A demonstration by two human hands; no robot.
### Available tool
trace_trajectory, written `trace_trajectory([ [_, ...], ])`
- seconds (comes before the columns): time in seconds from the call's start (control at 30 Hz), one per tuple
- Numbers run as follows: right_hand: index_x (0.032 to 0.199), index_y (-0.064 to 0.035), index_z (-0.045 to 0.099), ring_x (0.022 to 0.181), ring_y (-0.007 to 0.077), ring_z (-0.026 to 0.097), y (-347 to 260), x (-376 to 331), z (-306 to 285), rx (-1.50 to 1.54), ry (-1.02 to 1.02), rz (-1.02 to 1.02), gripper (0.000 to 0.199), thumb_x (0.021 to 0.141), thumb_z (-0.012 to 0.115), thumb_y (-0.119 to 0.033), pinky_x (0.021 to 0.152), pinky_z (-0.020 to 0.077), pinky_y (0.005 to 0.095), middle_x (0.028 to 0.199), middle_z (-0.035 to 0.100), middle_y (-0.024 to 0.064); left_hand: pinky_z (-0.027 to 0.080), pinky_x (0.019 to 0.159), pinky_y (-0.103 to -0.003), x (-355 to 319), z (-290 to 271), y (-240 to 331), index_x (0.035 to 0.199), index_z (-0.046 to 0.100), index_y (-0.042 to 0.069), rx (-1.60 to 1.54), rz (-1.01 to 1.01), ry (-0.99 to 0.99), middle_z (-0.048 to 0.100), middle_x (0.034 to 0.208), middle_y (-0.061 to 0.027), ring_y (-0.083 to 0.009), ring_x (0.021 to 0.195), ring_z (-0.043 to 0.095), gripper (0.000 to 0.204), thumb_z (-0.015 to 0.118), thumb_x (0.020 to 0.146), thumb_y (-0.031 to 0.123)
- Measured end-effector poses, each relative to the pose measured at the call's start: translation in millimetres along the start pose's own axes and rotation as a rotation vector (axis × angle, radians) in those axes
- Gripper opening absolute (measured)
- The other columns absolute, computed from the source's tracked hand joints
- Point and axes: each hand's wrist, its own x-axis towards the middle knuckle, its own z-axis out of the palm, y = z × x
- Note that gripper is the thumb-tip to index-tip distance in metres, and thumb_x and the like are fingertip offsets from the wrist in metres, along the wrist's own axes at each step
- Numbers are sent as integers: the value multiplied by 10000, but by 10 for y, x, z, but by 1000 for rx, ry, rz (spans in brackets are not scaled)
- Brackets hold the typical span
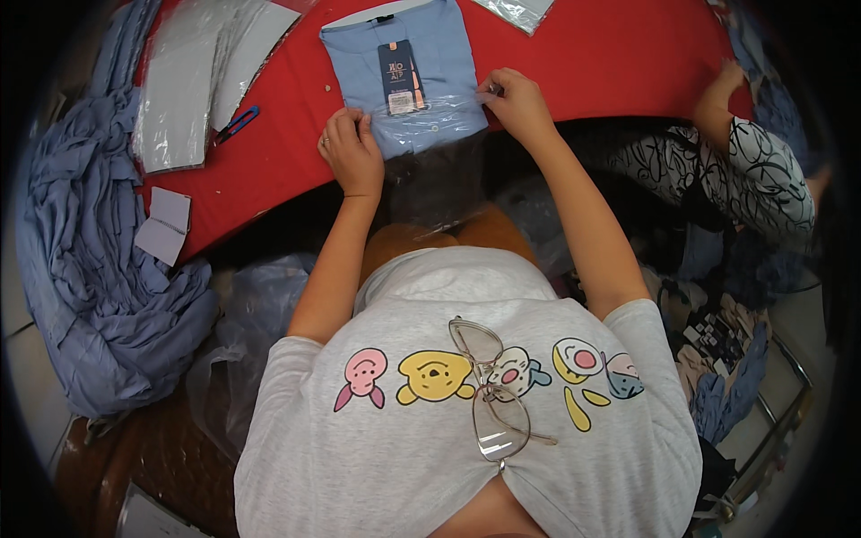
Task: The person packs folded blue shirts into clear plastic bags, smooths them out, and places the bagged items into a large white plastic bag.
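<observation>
folded blue shirt (357, 76) on red table (619, 67), hang tag (399, 73) on; we see clear bag (438, 175) over its lower part, upper not yet covered. right hand (520, 106) pinches bag edge; left hand (354, 154) half-curled, hold unclear.
</observation>
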Motion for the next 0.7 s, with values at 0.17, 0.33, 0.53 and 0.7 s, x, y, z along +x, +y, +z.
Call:
trace_trajectory([
  [0.17, 981, -6, 742, 907, 270, 736, 63, 54, 48, 123, -46, 69, 138, 881, 784, -92, 812, 570, 393, 982, 758, 129, 423, 1094, -504, 244, -129, -57, 1055, 671, 50, -85, 119, -39, 648, 1400, -95, -359, 1293, 588, 148, 709, 1018, 188],
  [0.33, 965, -9, 729, 909, 279, 739, 309, -37, 65, 211, 30, 236, 115, 879, 767, -76, 819, 576, 393, 969, 766, 126, 436, 1110, -507, 390, -355, -11, 1049, 677, 26, -73, 270, -263, 624, 1437, -126, -370, 1315, 585, 147, 729, 1000, 155],
  [0.53, 973, -38, 723, 906, 310, 726, -80, 261, 32, 10, 91, -4, 101, 885, 742, -83, 809, 576, 408, 1020, 755, 118, 463, 1097, -480, 419, -253, -97, 1017, 675, 1, -182, 47, -233, 622, 1405, -164, -375, 1323, 586, 124, 727, 996, 111],
  [0.7, 1021, -19, 703, 941, 262, 712, -145, 512, -82, -69, -8, -321, 129, 897, 730, -40, 830, 577, 383, 1132, 747, 104, 446, 1098, -493, 669, -245, -172, 996, 687, 32, -358, -48, -282, 629, 1399, -129, -357, 1294, 604, 108, 750, 959, 111],
])
